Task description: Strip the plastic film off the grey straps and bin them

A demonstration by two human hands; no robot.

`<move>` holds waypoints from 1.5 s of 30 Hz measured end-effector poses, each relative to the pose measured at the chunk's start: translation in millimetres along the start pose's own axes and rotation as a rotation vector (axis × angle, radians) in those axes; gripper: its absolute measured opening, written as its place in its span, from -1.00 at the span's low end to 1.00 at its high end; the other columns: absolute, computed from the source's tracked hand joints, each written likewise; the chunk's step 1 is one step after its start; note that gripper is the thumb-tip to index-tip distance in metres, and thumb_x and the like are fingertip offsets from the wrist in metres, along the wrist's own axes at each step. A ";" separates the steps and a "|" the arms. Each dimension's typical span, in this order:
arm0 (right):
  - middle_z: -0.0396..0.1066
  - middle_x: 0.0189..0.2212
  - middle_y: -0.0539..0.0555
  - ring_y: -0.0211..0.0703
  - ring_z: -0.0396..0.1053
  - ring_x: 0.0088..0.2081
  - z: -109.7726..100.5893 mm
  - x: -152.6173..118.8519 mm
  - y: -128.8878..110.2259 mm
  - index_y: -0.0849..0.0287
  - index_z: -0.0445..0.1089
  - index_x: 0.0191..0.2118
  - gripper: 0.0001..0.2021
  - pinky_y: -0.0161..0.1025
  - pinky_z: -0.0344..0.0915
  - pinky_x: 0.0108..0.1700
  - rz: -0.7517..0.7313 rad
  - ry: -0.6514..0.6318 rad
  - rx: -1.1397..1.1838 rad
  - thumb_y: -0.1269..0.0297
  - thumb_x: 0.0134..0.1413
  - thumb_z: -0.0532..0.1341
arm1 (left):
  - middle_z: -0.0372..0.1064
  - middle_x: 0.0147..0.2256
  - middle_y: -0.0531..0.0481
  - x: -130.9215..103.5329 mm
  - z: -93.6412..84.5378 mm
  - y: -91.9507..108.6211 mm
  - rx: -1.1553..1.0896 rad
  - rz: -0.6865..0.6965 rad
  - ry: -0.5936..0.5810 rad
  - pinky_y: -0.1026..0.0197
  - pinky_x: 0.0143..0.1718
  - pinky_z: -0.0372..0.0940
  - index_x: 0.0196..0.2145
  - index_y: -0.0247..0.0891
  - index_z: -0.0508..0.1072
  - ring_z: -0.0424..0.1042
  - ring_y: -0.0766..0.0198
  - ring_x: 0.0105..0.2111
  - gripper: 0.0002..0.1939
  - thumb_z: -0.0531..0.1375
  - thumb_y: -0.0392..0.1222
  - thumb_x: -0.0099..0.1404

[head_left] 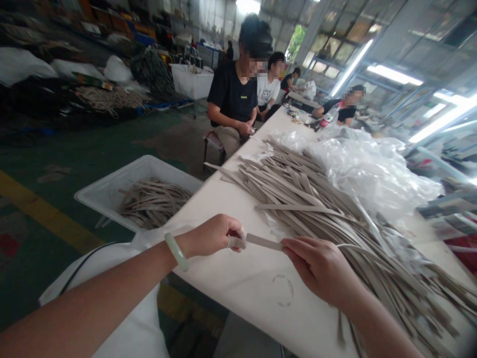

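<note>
In front of me, a flat grey-beige strap (264, 242) stretches between my hands above the white table. My right hand (316, 266) is closed on it, thumb and fingers pinching the band. At its other end, my left hand (219, 236) has curled fingers meeting the strap's tip; a short pale band (236, 242) shows at those fingers, and whether it belongs to the same strap I cannot tell. A pale green bangle (176, 252) circles my left wrist. Just beyond my right hand lies a large heap of similar straps (298, 191).
Crumpled clear plastic (376, 164) covers the heap's far side on the table (208, 209). Left of the table edge, a white bin (108, 186) contains more straps. A person in black (233, 94) sits beside the table, with others farther back.
</note>
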State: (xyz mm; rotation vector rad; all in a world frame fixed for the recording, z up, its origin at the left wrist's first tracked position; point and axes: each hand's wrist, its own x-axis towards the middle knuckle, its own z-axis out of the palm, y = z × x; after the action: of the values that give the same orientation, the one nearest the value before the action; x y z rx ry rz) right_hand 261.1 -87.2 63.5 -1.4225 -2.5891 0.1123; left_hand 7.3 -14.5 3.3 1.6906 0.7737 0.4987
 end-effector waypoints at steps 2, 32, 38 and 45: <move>0.47 -0.38 0.08 -0.20 0.39 -0.40 2.0 0.3 -0.5 0.16 0.42 -0.15 -0.74 -0.29 0.13 -0.35 0.006 -0.012 0.004 0.25 0.30 0.00 | 0.45 -0.52 0.02 -0.1 -0.3 1.3 0.014 -0.003 0.003 0.37 -0.43 0.19 -0.47 -0.36 0.52 0.40 0.34 -0.47 -0.93 0.27 -0.28 0.09; 0.46 -0.48 0.04 -0.20 0.39 -0.45 45.2 1.2 0.4 0.17 0.31 -0.38 -0.73 -0.26 -0.06 -0.42 0.166 -0.283 -0.136 0.23 0.31 -0.01 | 0.45 -0.40 -0.10 8.6 2.1 -16.9 1.029 0.255 -0.044 0.20 -0.33 0.25 -0.42 -0.33 0.42 0.45 0.15 -0.35 -0.82 0.06 -0.48 0.22; 0.46 -0.45 0.03 -0.18 0.41 -0.40 58.7 -0.6 -21.3 0.17 0.30 -0.33 -0.87 -0.28 -0.03 -0.41 0.112 -0.301 -0.051 0.32 0.25 0.06 | 0.45 -0.37 -0.10 13.0 36.2 -23.7 1.062 0.410 -0.150 0.21 -0.34 0.27 -0.36 -0.32 0.40 0.44 0.17 -0.35 -0.86 0.07 -0.45 0.25; 0.40 -0.54 0.02 -0.16 0.36 -0.48 48.6 -37.0 7.8 0.13 0.25 -0.40 -0.71 -0.27 0.02 -0.43 0.229 -0.280 0.000 0.23 0.32 -0.07 | 0.42 -0.37 -0.13 21.5 19.8 -28.7 1.218 0.424 -0.100 0.19 -0.33 0.30 -0.36 -0.35 0.38 0.43 0.16 -0.34 -0.85 0.06 -0.49 0.25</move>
State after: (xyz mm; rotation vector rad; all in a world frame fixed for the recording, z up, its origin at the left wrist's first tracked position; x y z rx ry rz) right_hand 277.3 -113.1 10.0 -1.8166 -2.6218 0.3672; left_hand 29.0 -8.9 -31.0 3.0223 0.6666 0.1912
